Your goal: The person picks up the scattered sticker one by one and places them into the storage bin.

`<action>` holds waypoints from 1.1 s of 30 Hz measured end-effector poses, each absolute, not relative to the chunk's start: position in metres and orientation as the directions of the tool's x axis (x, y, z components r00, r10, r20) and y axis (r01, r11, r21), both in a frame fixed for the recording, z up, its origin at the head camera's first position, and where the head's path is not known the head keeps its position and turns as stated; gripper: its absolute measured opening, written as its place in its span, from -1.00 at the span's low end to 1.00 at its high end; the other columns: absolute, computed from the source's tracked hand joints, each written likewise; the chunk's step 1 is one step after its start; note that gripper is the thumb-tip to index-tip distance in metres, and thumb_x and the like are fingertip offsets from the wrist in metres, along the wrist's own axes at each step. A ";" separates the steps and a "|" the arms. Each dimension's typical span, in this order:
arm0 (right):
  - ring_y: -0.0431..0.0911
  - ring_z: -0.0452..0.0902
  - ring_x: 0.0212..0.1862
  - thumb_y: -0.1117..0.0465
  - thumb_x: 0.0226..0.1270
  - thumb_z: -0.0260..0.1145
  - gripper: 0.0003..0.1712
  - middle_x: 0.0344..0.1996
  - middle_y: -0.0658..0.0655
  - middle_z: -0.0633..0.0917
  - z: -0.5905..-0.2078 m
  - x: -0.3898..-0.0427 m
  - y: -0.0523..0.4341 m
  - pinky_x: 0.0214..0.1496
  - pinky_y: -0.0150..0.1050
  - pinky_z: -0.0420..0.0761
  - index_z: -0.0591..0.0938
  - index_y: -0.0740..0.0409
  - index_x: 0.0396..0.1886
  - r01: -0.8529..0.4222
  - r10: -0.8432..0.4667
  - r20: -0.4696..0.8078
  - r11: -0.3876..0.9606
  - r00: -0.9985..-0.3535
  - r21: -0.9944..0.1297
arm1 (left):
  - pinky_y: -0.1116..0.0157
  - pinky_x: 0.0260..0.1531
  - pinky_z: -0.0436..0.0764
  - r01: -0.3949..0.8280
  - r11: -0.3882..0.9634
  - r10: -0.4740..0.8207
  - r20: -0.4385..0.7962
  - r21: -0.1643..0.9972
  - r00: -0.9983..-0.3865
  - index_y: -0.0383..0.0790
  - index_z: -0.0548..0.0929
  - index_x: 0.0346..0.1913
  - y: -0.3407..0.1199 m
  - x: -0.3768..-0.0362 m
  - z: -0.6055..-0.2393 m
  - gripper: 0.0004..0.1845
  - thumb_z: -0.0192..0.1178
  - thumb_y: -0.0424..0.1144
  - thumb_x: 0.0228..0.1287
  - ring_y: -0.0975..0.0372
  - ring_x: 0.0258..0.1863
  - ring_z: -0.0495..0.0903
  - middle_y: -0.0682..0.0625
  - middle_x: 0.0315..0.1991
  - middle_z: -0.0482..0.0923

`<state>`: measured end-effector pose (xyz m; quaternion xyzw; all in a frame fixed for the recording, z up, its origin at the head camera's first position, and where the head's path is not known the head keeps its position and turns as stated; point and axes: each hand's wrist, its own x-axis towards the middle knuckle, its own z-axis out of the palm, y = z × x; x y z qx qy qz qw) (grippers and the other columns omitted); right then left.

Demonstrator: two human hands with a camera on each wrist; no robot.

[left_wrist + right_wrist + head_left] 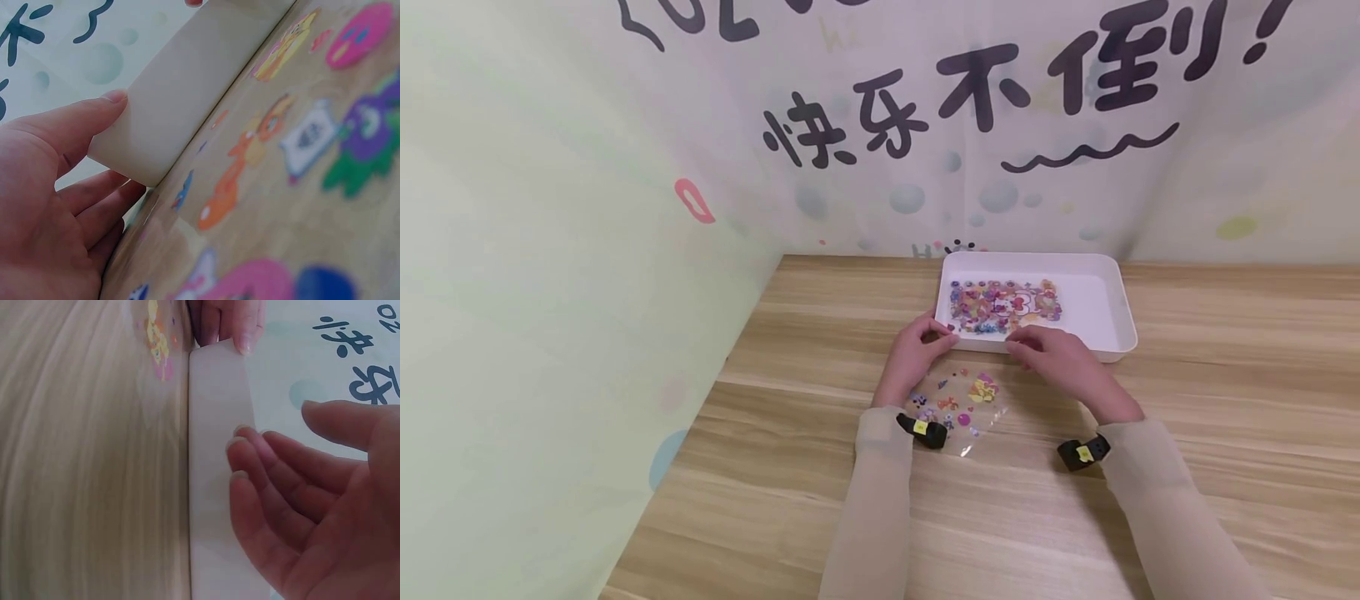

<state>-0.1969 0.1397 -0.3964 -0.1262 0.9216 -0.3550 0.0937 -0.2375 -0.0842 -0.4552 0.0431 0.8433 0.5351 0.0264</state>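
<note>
A white plastic tray stands against the back wall, holding clear sheets of colourful stickers in its left part. My left hand grips the tray's front left corner, its thumb on the front side and the fingers round the left side, as the left wrist view shows. Beside the front wall of the tray is my right hand; in the right wrist view its fingers are loosely bent and hold nothing. Whether the fingertips touch the wall, I cannot tell. A transparent sheet with cartoon stickers lies before the tray, partly under my left wrist.
Wood-grain table surface extends to both sides and toward me. Behind it hangs a pale printed backdrop with large dark characters, and another pale cloth borders the left edge. Both wrists wear black straps.
</note>
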 end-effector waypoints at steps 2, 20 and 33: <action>-0.04 0.46 -0.25 -0.04 0.31 0.05 -0.58 -0.25 0.12 0.61 -0.397 -0.196 0.139 -0.19 -0.14 0.47 0.55 0.17 -0.05 -0.179 -0.308 -0.080 0.725 -0.948 -0.665 | 0.25 0.14 0.27 0.047 0.425 0.103 0.004 0.904 -0.995 0.12 0.55 -0.38 -0.084 -0.238 -0.456 -0.82 0.24 0.07 0.02 0.26 0.20 0.25 0.24 0.24 0.25; 0.03 0.52 -0.16 0.04 0.28 0.12 -0.63 -0.18 0.17 0.63 -0.407 -0.193 0.122 -0.08 0.00 0.48 0.56 0.19 -0.06 -0.253 -0.400 -0.119 0.755 -0.909 -0.605 | 0.21 0.16 0.24 0.052 0.418 0.115 0.004 0.907 -0.993 0.11 0.55 -0.38 -0.085 -0.239 -0.456 -0.82 0.24 0.07 0.02 0.23 0.22 0.22 0.23 0.25 0.23; -0.09 0.38 -0.47 0.05 0.09 0.29 -0.69 -0.46 0.07 0.48 -0.412 -0.182 0.104 -0.47 -0.27 0.43 0.54 0.20 -0.31 -0.192 -0.311 -0.156 0.837 -0.938 -0.512 | 0.22 0.18 0.21 0.052 0.428 0.118 0.001 0.902 -0.993 0.12 0.55 -0.38 -0.085 -0.239 -0.455 -0.86 0.24 0.03 0.04 0.24 0.24 0.20 0.22 0.24 0.24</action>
